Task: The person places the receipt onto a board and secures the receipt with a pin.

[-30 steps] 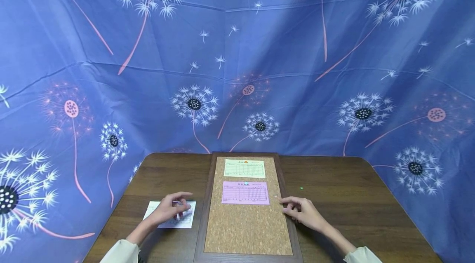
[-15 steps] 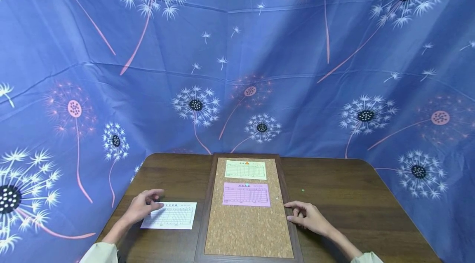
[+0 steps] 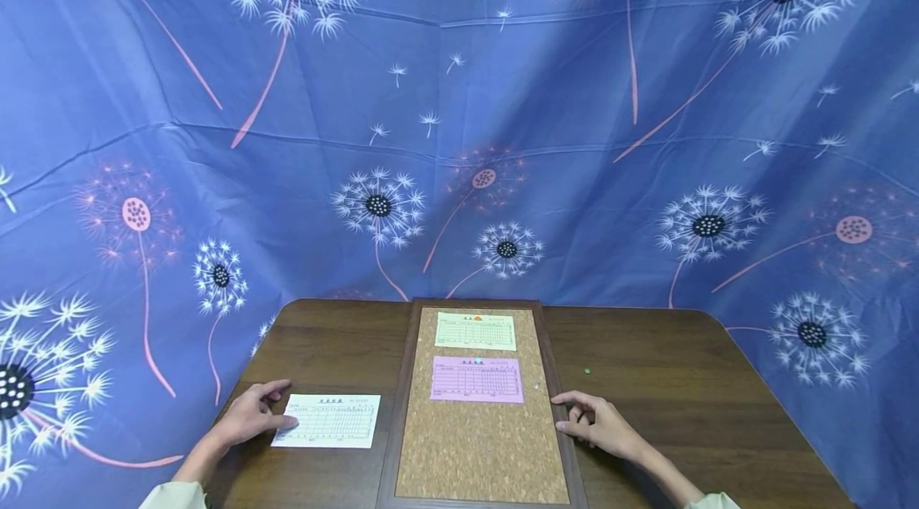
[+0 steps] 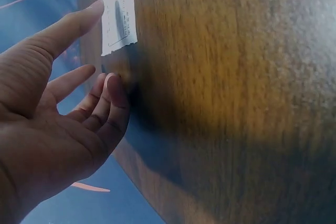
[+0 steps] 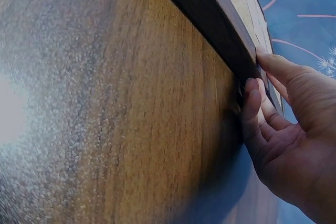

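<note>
A white printed form (image 3: 337, 421) lies on the table left of a framed corkboard (image 3: 479, 457). My left hand (image 3: 247, 416) is at its left edge, thumb reaching over the paper and fingers spread loosely. In the left wrist view the thumb (image 4: 79, 22) points at the slip, and nothing is held. On the board's right frame rests my right hand (image 3: 599, 423). The right wrist view has its thumb on the frame (image 5: 218, 17) and its fingertips (image 5: 254, 98) by the frame's side. Pinned on the cork are a pale green form (image 3: 475, 333) and a purple form (image 3: 477, 385).
An orange pin (image 3: 478, 318) is on the green form, a turquoise pin (image 3: 478, 361) on the purple one. A small pale pin (image 3: 536, 386) sits on the cork. One green pin (image 3: 587, 371) lies on the table at right. A blue dandelion curtain (image 3: 574, 198) hangs behind.
My left hand has moved left, off the white form to its left edge, uncovering most of it. My right hand has shifted slightly down along the frame.
</note>
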